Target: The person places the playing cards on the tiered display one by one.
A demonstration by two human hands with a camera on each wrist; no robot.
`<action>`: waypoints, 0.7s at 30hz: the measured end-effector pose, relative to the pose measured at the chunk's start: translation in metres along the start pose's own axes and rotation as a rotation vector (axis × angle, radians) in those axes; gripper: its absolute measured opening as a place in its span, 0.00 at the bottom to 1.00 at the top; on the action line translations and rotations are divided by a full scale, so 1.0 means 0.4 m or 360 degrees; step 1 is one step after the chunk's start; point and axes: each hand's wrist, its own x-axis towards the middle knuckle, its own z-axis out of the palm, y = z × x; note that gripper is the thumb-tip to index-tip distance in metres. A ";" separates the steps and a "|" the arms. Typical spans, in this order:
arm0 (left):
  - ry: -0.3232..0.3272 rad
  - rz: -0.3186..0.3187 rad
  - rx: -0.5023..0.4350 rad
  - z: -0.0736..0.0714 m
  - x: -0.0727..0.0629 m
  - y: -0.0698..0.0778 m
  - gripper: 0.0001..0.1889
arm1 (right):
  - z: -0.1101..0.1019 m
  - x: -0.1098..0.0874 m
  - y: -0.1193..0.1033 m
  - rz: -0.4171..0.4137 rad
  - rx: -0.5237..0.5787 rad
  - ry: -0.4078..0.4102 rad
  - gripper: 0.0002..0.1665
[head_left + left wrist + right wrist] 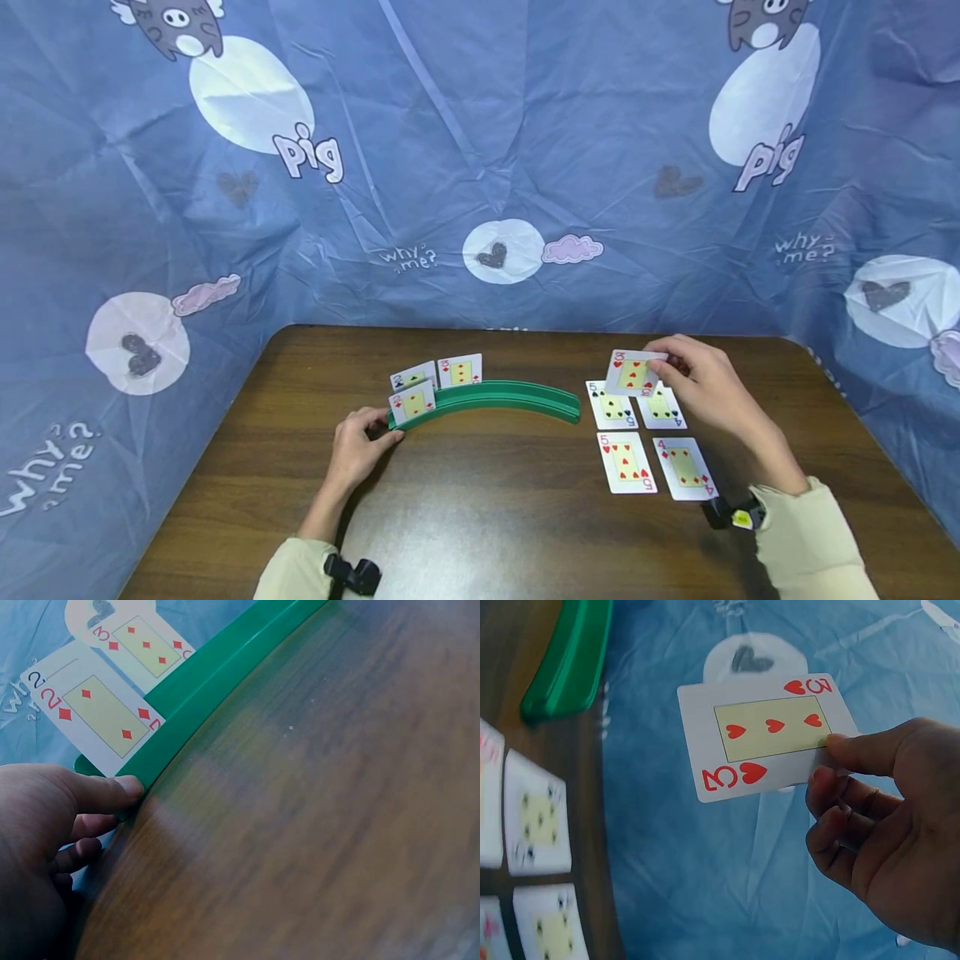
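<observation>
My left hand point(356, 450) grips the left end of a curved green card holder point(517, 397), thumb in front. Upright in its slots stand a two of diamonds point(412, 403), a black two point(411, 377) behind it and a three of diamonds point(460, 371) to the right. With thumb and fingers my right hand point(701, 379) pinches a three of hearts point(769, 739) by one edge. That card is raised above a black five point(611, 407) and a black four point(663, 408), partly covering both in the head view.
Nearer the front lie a five of hearts point(627, 463) and a four of diamonds point(686, 469), both face up. Everything rests on a brown wooden table point(480, 525). Blue printed cloth point(420, 167) hangs behind and along both sides.
</observation>
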 end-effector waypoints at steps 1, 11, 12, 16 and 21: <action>0.0002 0.0000 0.0000 0.000 0.000 0.000 0.14 | 0.007 0.009 -0.007 0.0000 0.0016 -0.0011 0.07; -0.0026 -0.0019 -0.0007 -0.001 0.001 0.001 0.12 | 0.083 0.094 -0.082 -0.0014 0.0202 -0.0131 0.08; -0.0026 -0.0018 -0.0007 -0.001 0.000 0.000 0.12 | 0.091 0.101 -0.090 -0.0023 0.0210 -0.0135 0.08; -0.0031 -0.0024 -0.0006 -0.001 0.000 0.000 0.12 | 0.119 0.128 -0.115 -0.0060 0.0234 -0.0164 0.08; -0.0027 -0.0024 -0.0007 -0.001 0.001 -0.002 0.12 | 0.146 0.161 -0.148 -0.0097 0.0294 -0.0189 0.08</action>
